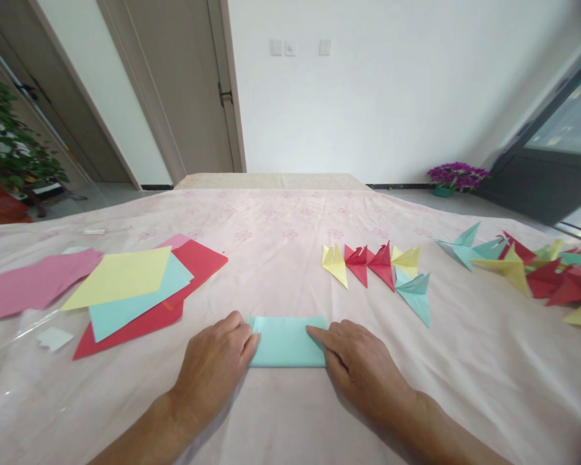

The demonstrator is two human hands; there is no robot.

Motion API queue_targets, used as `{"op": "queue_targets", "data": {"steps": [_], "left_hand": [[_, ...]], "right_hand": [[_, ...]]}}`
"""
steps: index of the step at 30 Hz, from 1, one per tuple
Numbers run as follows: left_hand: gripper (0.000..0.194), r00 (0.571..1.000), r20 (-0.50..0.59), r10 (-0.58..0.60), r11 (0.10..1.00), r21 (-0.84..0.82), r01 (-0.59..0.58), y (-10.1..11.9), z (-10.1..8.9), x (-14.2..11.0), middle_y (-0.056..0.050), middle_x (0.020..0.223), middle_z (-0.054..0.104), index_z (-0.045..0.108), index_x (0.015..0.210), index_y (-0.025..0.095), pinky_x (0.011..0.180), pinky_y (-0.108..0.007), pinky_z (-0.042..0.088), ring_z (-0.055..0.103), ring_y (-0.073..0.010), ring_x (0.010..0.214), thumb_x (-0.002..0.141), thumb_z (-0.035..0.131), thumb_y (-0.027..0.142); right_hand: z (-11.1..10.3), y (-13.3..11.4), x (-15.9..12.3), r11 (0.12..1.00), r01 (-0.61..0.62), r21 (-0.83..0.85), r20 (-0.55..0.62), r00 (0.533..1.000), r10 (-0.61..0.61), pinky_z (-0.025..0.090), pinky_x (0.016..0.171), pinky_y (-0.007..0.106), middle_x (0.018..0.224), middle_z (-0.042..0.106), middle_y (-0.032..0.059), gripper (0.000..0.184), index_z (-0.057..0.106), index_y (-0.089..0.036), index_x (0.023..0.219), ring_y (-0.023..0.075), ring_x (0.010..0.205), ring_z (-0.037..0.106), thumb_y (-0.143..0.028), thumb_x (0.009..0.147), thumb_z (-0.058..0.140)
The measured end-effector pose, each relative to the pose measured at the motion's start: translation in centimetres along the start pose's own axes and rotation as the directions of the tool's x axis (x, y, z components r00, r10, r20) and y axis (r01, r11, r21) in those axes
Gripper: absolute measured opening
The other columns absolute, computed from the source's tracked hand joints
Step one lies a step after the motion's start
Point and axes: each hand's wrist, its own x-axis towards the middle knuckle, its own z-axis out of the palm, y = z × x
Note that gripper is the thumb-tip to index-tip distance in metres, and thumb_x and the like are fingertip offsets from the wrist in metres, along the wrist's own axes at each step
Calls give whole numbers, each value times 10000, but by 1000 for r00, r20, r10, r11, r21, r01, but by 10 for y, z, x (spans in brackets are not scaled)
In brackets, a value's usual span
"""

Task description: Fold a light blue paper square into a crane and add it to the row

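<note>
A light turquoise sheet of paper (290,342), folded into a wide rectangle, lies flat on the cloth in front of me. My left hand (220,355) grips its left end, thumb on top and the other fingers curled. At the right end, my right hand (361,358) holds the paper, its index fingertip pressing on the upper surface and the remaining fingers bent in. Beyond my right hand stands a row of folded paper pieces: a yellow one (335,263), two red ones (380,263), another yellow one (407,259) and a turquoise one (415,294).
Loose sheets lie to the left: pink (33,281), yellow (121,274), turquoise (135,313) and red (198,261). A white scrap (54,339) is near them. More folded paper pieces (508,268) are heaped at the right. A patterned pale pink tablecloth (271,258) covers the table.
</note>
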Motion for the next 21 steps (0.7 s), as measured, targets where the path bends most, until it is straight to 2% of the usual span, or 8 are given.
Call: {"op": "queue_targets", "data": {"steps": [6, 10, 12, 13, 15, 17, 19, 21], "left_hand": [[321, 997, -46, 54, 995, 88, -50, 0, 3, 0, -7, 768, 570, 608, 697, 200, 651, -327, 373, 572, -168, 682, 967, 436, 221], [184, 979, -183, 93, 987, 143, -67, -3, 3, 0, -21, 787, 589, 618, 734, 197, 739, -378, 408, 570, -204, 745, 900, 556, 248], [60, 951, -286, 118, 986, 147, -79, -4, 3, -1, -47, 881, 614, 636, 830, 185, 794, -406, 422, 575, -227, 818, 853, 617, 237], [80, 929, -344, 140, 985, 147, -94, -4, 3, -2, -70, 960, 620, 642, 901, 178, 827, -423, 426, 575, -243, 874, 834, 636, 221], [258, 870, -452, 199, 978, 152, -145, -3, 4, -3, -121, 1150, 590, 626, 1073, 167, 906, -468, 416, 549, -283, 1012, 817, 651, 181], [357, 817, -513, 263, 965, 160, -210, -3, 5, -3, -149, 1274, 533, 588, 1186, 175, 959, -507, 396, 505, -311, 1111, 833, 630, 146], [297, 794, -502, 343, 939, 150, -310, -3, 7, -2, -134, 1256, 547, 597, 1158, 193, 947, -492, 415, 501, -297, 1111, 873, 573, 113], [216, 784, -419, 458, 881, 98, -463, -5, 8, -1, -91, 1119, 609, 617, 1063, 200, 887, -412, 462, 540, -241, 1021, 911, 509, 90]], "right_hand": [[0, -2, 0, 998, 30, -61, -13, 999, -31, 299, 672, 309, 764, 588, 23, 322, 661, -242, 1106, 178, 731, 494, -122, 880, 465], [2, 0, -2, 995, 46, -84, -32, 998, -49, 296, 675, 310, 781, 591, 24, 332, 646, -246, 1149, 179, 743, 493, -129, 888, 477], [3, 1, -3, 995, 52, -89, -47, 997, -57, 295, 680, 312, 796, 591, 24, 340, 628, -252, 1181, 180, 750, 490, -136, 895, 485], [3, 1, -4, 994, 53, -95, -55, 997, -59, 293, 681, 313, 802, 588, 24, 335, 622, -255, 1187, 181, 752, 487, -143, 900, 489], [2, 0, -5, 992, 52, -117, -75, 995, -61, 285, 680, 318, 811, 577, 25, 297, 626, -262, 1163, 181, 754, 477, -166, 915, 496], [1, -1, -5, 986, 51, -157, -101, 993, -67, 274, 676, 324, 819, 561, 28, 229, 642, -263, 1103, 184, 763, 464, -199, 924, 514], [-1, -3, -4, 977, 65, -205, -121, 988, -92, 267, 678, 330, 845, 557, 34, 177, 647, -256, 1058, 190, 783, 452, -216, 920, 543], [-2, -5, -3, 964, 119, -238, -116, 982, -149, 274, 692, 332, 899, 567, 36, 185, 631, -250, 1069, 191, 813, 450, -182, 911, 563]]}}
